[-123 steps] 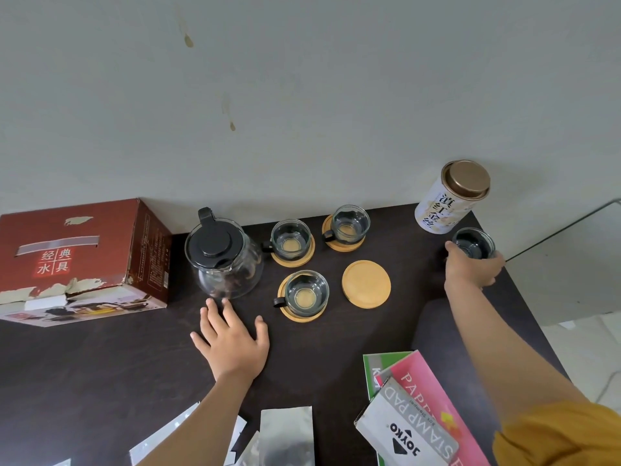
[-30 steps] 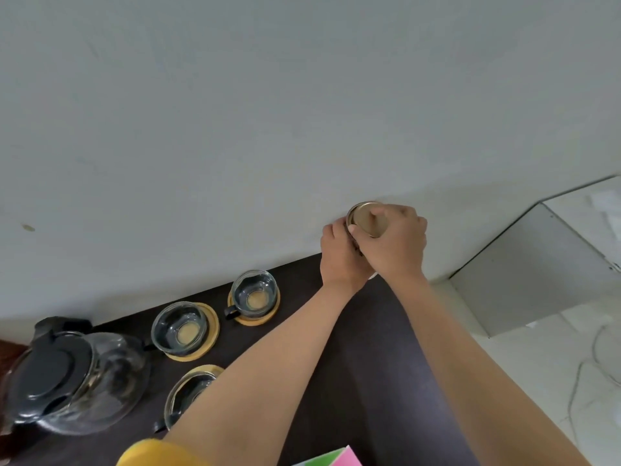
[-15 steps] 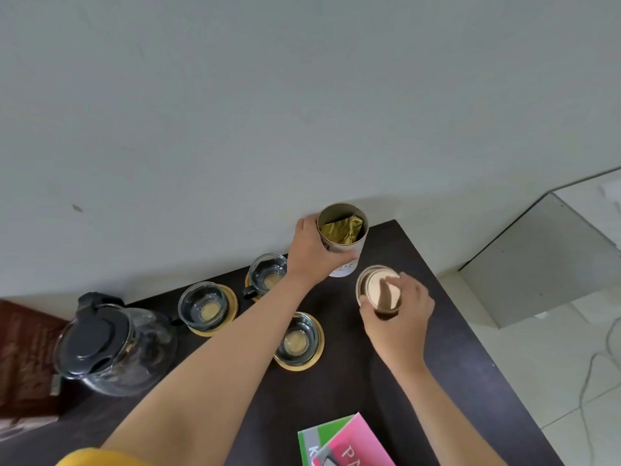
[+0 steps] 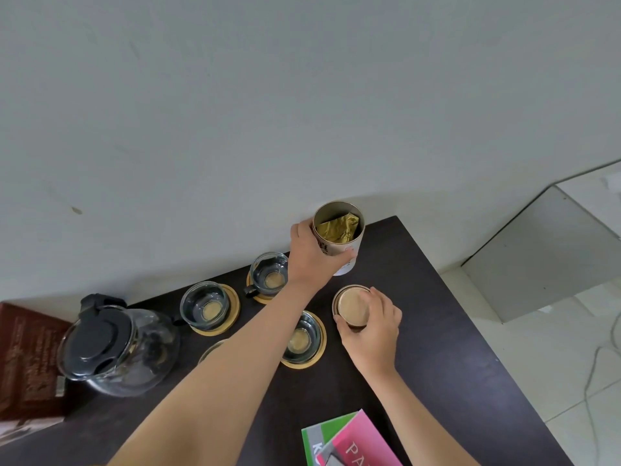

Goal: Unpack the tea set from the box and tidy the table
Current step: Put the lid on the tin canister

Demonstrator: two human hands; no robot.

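Against the pale wall (image 4: 302, 112) stands a dark table (image 4: 437, 331) with a glass teapot (image 4: 116, 348), glass cups (image 4: 205, 306) on round coasters (image 4: 304, 363) and the red box (image 4: 25, 361) at the far left. The left hand (image 4: 311, 255) grips the open tea canister (image 4: 339, 237), upright near the wall, gold foil inside. The right hand (image 4: 371, 327) holds the lid (image 4: 351, 306) by its rim, low beside the canister. I think the lid should go down flat, clear of the nearest cup, while the canister is held steady.
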